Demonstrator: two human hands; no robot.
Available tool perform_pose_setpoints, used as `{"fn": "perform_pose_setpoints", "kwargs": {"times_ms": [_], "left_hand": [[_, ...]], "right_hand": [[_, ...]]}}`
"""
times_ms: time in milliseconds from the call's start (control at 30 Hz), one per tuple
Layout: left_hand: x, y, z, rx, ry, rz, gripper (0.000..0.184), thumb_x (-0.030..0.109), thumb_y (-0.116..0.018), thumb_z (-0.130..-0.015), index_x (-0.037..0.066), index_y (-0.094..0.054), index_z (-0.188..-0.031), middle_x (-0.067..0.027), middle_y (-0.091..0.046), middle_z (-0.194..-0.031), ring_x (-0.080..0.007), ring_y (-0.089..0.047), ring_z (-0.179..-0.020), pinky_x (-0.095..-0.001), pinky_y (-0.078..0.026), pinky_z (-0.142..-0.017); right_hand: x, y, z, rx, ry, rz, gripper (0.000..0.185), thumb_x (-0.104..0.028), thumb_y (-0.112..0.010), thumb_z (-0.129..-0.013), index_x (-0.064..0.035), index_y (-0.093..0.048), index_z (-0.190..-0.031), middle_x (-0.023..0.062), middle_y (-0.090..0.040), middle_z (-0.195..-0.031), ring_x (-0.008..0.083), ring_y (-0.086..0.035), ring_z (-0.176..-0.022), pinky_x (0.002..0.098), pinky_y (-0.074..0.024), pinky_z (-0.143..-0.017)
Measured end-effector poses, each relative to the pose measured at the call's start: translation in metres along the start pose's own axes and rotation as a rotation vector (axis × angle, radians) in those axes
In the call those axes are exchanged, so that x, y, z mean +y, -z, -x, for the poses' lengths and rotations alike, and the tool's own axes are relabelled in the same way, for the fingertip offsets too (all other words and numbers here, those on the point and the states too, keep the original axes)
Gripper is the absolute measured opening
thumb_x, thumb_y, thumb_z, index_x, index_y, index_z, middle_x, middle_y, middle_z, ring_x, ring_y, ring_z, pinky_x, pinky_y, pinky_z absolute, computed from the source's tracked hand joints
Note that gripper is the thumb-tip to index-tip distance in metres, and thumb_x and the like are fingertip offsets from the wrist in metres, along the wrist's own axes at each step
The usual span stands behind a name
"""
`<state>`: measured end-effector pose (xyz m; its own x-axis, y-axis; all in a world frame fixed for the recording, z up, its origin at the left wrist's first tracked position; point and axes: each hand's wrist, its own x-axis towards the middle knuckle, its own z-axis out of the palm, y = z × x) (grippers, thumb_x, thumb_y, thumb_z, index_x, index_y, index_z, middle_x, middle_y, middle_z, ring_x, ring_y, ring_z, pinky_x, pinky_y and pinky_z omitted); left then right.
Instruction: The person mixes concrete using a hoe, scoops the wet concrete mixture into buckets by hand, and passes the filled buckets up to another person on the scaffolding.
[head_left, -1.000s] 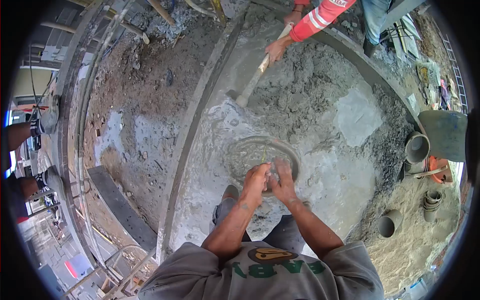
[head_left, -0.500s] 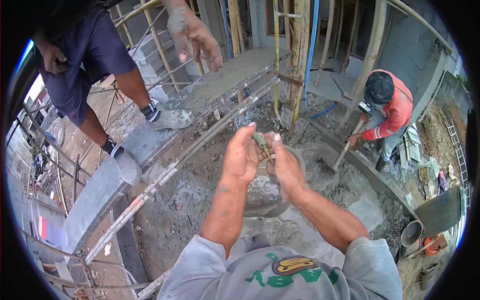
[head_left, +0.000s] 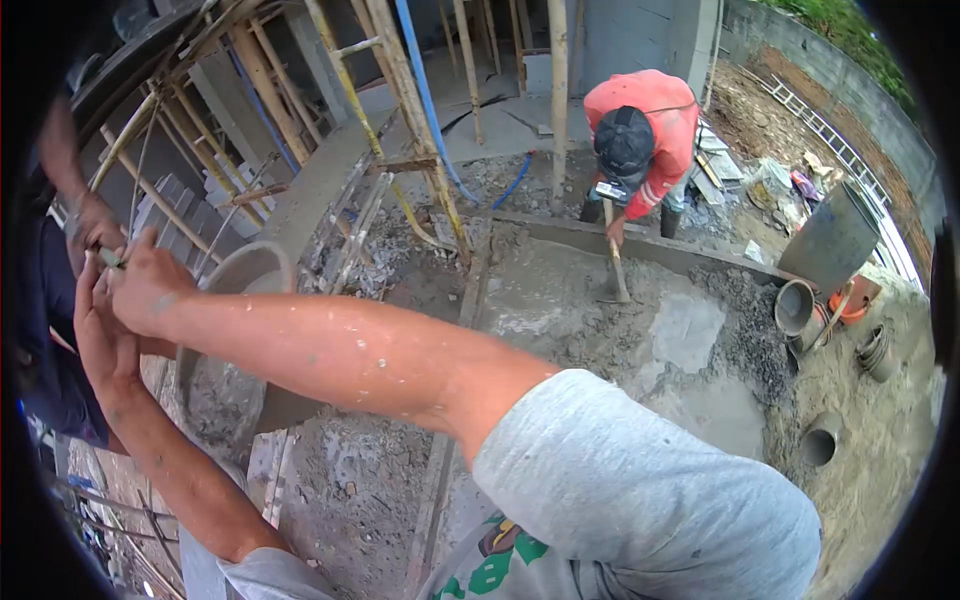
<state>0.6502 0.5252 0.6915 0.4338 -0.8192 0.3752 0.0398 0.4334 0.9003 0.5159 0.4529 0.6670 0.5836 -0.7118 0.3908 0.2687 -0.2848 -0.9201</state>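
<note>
Two bare hands and a co-worker's hand (head_left: pixel 97 224) meet at a small green piece (head_left: pixel 109 258).
The piece sits at the fingertips, its long axis slanting slightly down from the co-worker's side towards the right hand (head_left: pixel 150 284). That hand is nearer, fingers curled close; the left hand (head_left: pixel 106 338) rises from below, fingers extended and nearly together. Whether either grips it is unclear. A grey-smeared bucket (head_left: pixel 287 266) is just beside the right hand and forearm.
</note>
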Motion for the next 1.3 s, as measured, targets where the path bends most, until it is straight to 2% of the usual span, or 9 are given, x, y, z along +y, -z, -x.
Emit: {"fn": "perform_pose_setpoints", "kwargs": {"times_ms": [67,100,267,333,467,567,800,1000,1300], "left_hand": [[-0.005,0.005,0.022,0.147,-0.249,-0.171,0.050,0.023,-0.035,-0.094,-0.005,-0.030,-0.135,-0.0185,-0.034,-0.139,-0.0302,-0.036,-0.127,-0.0402,-0.029,-0.106],[-0.008,-0.012,0.042,0.080,-0.452,-0.371,0.047,0.019,-0.035,-0.094,0.003,-0.030,-0.138,-0.0189,-0.035,-0.139,-0.0289,-0.035,-0.128,-0.0404,-0.026,-0.107],[-0.092,-0.181,0.141,0.283,-0.975,-0.203,0.031,0.023,-0.043,-0.090,0.001,-0.058,-0.106,-0.0183,-0.065,-0.084,-0.0322,-0.065,-0.078,-0.0518,-0.050,-0.079],[-0.177,-0.188,0.138,0.039,-0.437,-0.034,0.048,0.033,-0.040,-0.096,-0.006,-0.046,-0.121,-0.0168,-0.061,-0.103,-0.0259,-0.057,-0.101,-0.0372,-0.046,-0.090],[-0.397,-0.254,0.202,-0.197,0.673,-0.240,0.044,0.033,-0.044,-0.094,0.001,-0.047,-0.124,-0.0143,-0.058,-0.108,-0.0223,-0.056,-0.100,-0.0370,-0.043,-0.088],[-0.460,-0.310,0.289,-0.528,0.777,-0.378,0.029,0.023,-0.049,-0.091,0.001,-0.053,-0.110,-0.0116,-0.061,-0.092,-0.0181,-0.059,-0.083,-0.0295,-0.047,-0.074],[-0.532,-0.504,0.399,-1.089,0.695,-0.629,0.028,0.023,-0.051,-0.091,-0.001,-0.057,-0.102,-0.0089,-0.063,-0.077,-0.0146,-0.059,-0.067,-0.0274,-0.047,-0.064],[-0.704,-0.684,0.518,-1.190,0.886,-0.889,0.030,0.026,-0.053,-0.088,0.001,-0.058,-0.104,-0.0094,-0.064,-0.080,-0.0139,-0.060,-0.070,-0.0279,-0.046,-0.064],[-0.873,-0.803,0.786,-1.475,1.299,-0.744,0.030,0.025,-0.053,-0.090,0.002,-0.058,-0.107,-0.0078,-0.065,-0.085,-0.0153,-0.062,-0.079,-0.0300,-0.047,-0.072]], "right_hand": [[-0.011,-0.001,-0.002,-0.229,-0.037,0.302,0.080,-0.024,-0.059,-0.077,0.0094,-0.015,-0.135,0.0287,-0.049,-0.120,0.0364,-0.048,-0.115,0.0409,-0.0358,-0.100],[0.001,0.002,0.001,-0.095,0.131,0.255,0.074,-0.023,-0.061,-0.073,0.0096,-0.027,-0.130,0.0277,-0.048,-0.120,0.0370,-0.042,-0.120,0.0439,-0.0305,-0.103],[0.105,0.150,0.095,-0.017,0.465,0.359,0.048,-0.024,-0.066,-0.068,0.0026,-0.050,-0.105,0.0230,-0.050,-0.106,0.0383,-0.048,-0.106,0.0466,-0.0380,-0.091],[0.172,0.246,0.192,0.128,0.108,0.520,0.043,-0.025,-0.060,-0.080,0.0007,-0.046,-0.112,0.0193,-0.049,-0.104,0.0370,-0.050,-0.103,0.0450,-0.0403,-0.088],[0.331,0.423,0.471,0.799,-1.096,0.649,0.044,-0.035,-0.054,-0.080,0.0044,-0.059,-0.100,0.0250,-0.063,-0.089,0.0390,-0.061,-0.089,0.0449,-0.0487,-0.079],[0.283,0.486,0.684,1.037,-1.465,0.632,0.048,-0.035,-0.049,-0.080,0.0045,-0.058,-0.105,0.0260,-0.056,-0.113,0.0387,-0.054,-0.107,0.0445,-0.0433,-0.090],[0.244,0.558,1.042,1.588,-1.919,0.408,0.041,-0.022,-0.049,-0.077,0.0049,-0.057,-0.107,0.0268,-0.057,-0.111,0.0365,-0.056,-0.106,0.0409,-0.0451,-0.090],[0.304,0.741,1.223,1.266,-2.079,0.637,0.045,-0.021,-0.052,-0.079,-0.0016,-0.047,-0.119,0.0233,-0.052,-0.118,0.0374,-0.051,-0.110,0.0433,-0.0449,-0.090],[0.353,1.058,1.437,0.693,-1.784,2.037,0.045,-0.012,-0.044,-0.085,-0.0117,-0.040,-0.130,0.0144,-0.043,-0.131,0.0287,-0.040,-0.124,0.0422,-0.0305,-0.103]]}}
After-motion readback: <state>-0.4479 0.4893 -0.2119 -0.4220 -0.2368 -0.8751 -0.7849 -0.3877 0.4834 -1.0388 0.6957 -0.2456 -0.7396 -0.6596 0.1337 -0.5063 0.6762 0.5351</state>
